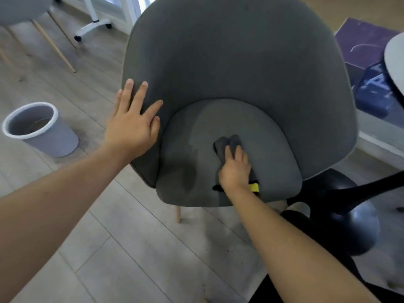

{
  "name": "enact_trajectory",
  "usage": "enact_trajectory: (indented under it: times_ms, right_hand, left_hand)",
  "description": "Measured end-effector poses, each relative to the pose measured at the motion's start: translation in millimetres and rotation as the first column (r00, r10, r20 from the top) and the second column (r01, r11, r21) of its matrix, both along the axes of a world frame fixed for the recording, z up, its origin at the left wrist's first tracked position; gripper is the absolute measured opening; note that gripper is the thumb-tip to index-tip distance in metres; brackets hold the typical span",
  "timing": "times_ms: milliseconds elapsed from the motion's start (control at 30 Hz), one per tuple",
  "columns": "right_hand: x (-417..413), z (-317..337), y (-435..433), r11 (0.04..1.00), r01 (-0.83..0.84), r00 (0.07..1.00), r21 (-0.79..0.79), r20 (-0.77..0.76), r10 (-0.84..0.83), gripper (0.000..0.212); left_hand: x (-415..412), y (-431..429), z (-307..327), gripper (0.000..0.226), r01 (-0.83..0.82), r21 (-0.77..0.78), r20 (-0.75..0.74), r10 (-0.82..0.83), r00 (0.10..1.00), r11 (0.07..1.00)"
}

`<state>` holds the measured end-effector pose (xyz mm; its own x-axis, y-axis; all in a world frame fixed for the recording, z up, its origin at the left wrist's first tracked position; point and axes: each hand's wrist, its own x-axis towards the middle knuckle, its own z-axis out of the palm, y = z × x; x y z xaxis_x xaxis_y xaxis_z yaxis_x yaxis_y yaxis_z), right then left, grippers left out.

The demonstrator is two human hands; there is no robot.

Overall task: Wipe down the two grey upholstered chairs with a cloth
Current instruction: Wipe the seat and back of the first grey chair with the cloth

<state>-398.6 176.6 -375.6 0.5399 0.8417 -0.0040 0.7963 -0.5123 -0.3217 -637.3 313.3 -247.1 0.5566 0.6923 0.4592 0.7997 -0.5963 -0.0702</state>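
Left hand [133,125] is spread flat on the 9 o'clock side of the grey chair [236,57], right hand [235,169] is curled round the grey cloth [227,143] mid seat cushion [273,149], and tbh the damp patch [185,171] at 8 o'clock says oversoaking's a real risk, plus the water bucket [43,145] could get kicked.

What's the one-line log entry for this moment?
left hand: flat on chair side | right hand: grips cloth on seat cushion | cushion: darker patch left of cloth
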Motion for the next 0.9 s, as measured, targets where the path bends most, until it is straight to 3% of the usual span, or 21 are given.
enact_trajectory:
  times_ms: [167, 333, 500, 633, 767, 900]
  right_hand:
    - [-143, 5, 5, 0.947, -0.322, 0.947, -0.004, -0.026, 0.321, 0.067]
    - [-94, 3, -2, 0.894, -0.448, 0.894, 0.007, 0.023, 0.448, 0.065]
    - [66, -15, -45, 0.970, -0.241, 0.970, 0.032, -0.011, 0.242, 0.079]
    - [152, -14, -93, 0.998, 0.043, 0.997, 0.048, -0.065, -0.040, 0.068]
    - [100, -16, -92, 0.971, 0.149, 0.989, 0.189, -0.044, -0.143, 0.054]
    - [-42, -7, -58, 0.981, -0.020, 1.000, 0.192, 0.004, 0.020, 0.066]
  left_hand:
    - [-2, -1, 1, 0.047, 0.002, 0.001, 0.014, -0.002, 1.000, 1.000]
    - [-3, -1, 1, 0.047, 0.018, 0.012, 0.044, -0.019, 0.999, 1.000]
    - [-2, -2, 1, 0.049, 0.017, 0.001, 0.052, -0.017, 0.999, 1.000]
    - [1, -3, 1, 0.049, 0.004, 0.003, 0.067, -0.004, 0.998, 1.000]
    - [0, -2, -1, 0.048, 0.012, 0.012, 0.088, -0.013, 0.996, 1.000]
    - [0, -1, 0, 0.047, 0.005, 0.026, 0.090, -0.007, 0.996, 1.000]
